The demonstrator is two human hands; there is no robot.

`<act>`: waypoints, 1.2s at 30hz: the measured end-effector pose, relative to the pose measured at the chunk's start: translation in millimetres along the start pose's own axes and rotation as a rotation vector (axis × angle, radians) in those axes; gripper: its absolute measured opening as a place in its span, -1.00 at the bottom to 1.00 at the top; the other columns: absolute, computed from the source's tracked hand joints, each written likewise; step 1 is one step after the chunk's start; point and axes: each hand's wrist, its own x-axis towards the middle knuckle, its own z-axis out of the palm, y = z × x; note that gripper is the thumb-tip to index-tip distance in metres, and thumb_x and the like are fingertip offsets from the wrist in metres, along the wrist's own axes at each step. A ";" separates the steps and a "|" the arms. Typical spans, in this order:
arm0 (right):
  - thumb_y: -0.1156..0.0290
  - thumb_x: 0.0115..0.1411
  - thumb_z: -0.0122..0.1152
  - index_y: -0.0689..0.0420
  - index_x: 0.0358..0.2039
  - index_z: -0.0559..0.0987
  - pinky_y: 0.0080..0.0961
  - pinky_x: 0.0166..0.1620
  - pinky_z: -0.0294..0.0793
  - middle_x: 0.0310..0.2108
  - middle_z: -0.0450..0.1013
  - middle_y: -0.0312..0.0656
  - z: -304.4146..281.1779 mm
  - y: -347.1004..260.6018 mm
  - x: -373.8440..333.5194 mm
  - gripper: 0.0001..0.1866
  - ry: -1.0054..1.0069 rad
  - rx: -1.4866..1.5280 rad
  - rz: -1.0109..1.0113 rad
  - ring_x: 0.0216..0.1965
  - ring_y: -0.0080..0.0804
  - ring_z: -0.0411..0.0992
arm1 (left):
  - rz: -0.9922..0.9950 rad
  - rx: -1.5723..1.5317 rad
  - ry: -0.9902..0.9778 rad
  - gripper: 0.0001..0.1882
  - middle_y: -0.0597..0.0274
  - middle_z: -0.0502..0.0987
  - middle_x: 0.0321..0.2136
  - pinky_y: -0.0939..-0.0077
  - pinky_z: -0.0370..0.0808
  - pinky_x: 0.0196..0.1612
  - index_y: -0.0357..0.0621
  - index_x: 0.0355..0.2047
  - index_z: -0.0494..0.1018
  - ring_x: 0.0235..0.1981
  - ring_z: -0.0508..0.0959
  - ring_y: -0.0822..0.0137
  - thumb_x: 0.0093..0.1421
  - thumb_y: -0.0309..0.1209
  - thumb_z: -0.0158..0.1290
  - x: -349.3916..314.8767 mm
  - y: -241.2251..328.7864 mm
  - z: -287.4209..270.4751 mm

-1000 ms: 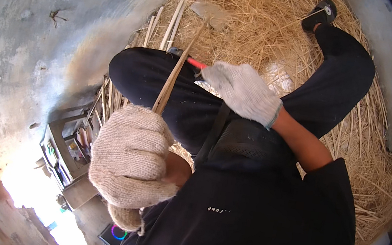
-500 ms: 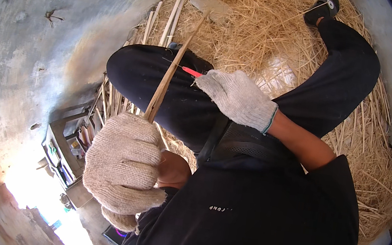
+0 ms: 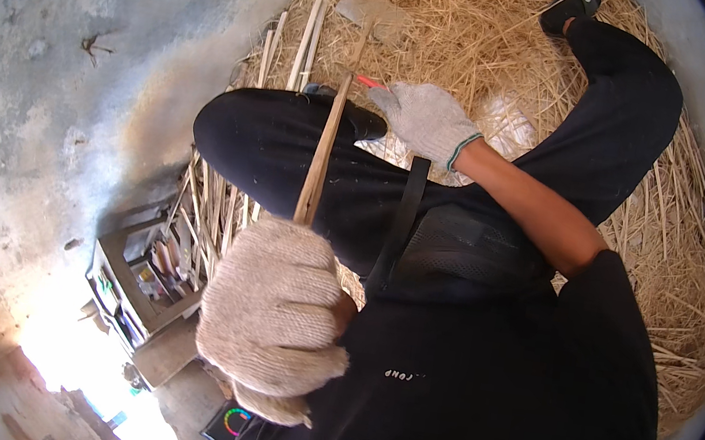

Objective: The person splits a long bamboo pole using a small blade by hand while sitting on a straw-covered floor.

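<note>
My left hand (image 3: 274, 308), in a knitted cream work glove, is closed around the near end of a long split strip of bamboo or wood (image 3: 320, 162). The strip points away from me over my bent leg, its far part narrower and against the straw. My right hand (image 3: 428, 121), gloved alike with a green cuff edge, grips a small red-handled knife (image 3: 369, 81). Its red end is beside the strip's far half; the blade is too thin to make out clearly.
Loose straw-like shavings (image 3: 458, 29) cover the floor around my legs. Long pale strips (image 3: 312, 23) lie at the far left, with more beside my knee. A wooden shelf unit (image 3: 131, 280) holding small items stands by the worn wall (image 3: 54, 118). A dark device (image 3: 228, 422) lies near my left arm.
My right hand has moved away from me along the strip with the knife. My left hand has shifted right and slightly nearer, and the strip points more straight ahead.
</note>
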 end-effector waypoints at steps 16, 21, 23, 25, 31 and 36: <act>-0.24 0.37 -0.29 0.40 -0.10 0.58 -0.05 -0.19 0.56 -0.42 0.56 0.25 59.2 116.9 87.9 -0.16 -0.110 0.363 0.490 -0.30 0.05 0.61 | 0.087 -0.082 0.019 -0.70 0.35 0.33 -0.76 0.46 0.15 -0.73 -0.21 -0.58 0.57 -0.78 0.35 0.38 0.08 -0.21 0.14 21.7 -18.7 13.9; -0.42 0.26 -0.22 0.30 -0.36 0.53 -0.23 -0.60 0.40 -0.70 0.37 -0.14 48.3 138.7 67.9 -0.13 -0.137 0.678 0.732 -0.69 -0.28 0.39 | 0.098 -0.090 0.016 -0.66 0.35 0.35 -0.75 0.44 0.26 -0.70 -0.20 -0.59 0.57 -0.76 0.38 0.37 0.14 -0.19 0.08 8.6 -21.0 -6.0; -0.41 0.27 -0.23 0.26 -0.42 0.53 -0.28 -0.65 0.33 -0.72 0.33 -0.19 26.1 100.7 64.9 -0.16 -0.196 0.713 0.656 -0.75 -0.33 0.32 | 0.066 -0.051 0.028 -0.65 0.35 0.35 -0.74 0.42 0.30 -0.68 -0.19 -0.59 0.57 -0.75 0.39 0.37 0.17 -0.18 0.05 -0.3 -5.3 -20.2; -0.39 0.29 -0.23 0.24 -0.45 0.54 -0.30 -0.65 0.32 -0.73 0.31 -0.22 -6.9 77.6 50.0 -0.18 -0.198 0.706 0.603 -0.76 -0.37 0.29 | 0.094 -0.075 0.012 -0.63 0.35 0.36 -0.74 0.41 0.35 -0.67 -0.19 -0.59 0.57 -0.74 0.40 0.37 0.19 -0.17 0.03 -8.6 -13.0 -26.1; -0.29 0.34 -0.24 0.28 -0.39 0.54 -0.20 -0.37 0.46 -0.64 0.42 -0.04 -43.7 14.9 25.8 -0.22 -0.199 0.466 0.188 -0.56 -0.18 0.46 | 0.017 -0.018 0.015 -0.54 0.35 0.37 -0.74 0.38 0.49 -0.60 -0.15 -0.61 0.56 -0.74 0.42 0.35 0.27 -0.13 -0.09 -22.6 7.0 -37.0; -0.20 0.40 -0.36 0.29 -0.31 0.59 0.01 -0.08 0.46 -0.35 0.51 0.31 -2.1 34.0 34.8 -0.23 -0.083 0.231 0.196 -0.26 0.24 0.51 | 0.070 -0.010 0.123 -0.55 0.33 0.37 -0.75 0.40 0.48 -0.62 -0.14 -0.62 0.52 -0.76 0.41 0.34 0.28 -0.12 -0.09 -20.6 -3.0 -28.6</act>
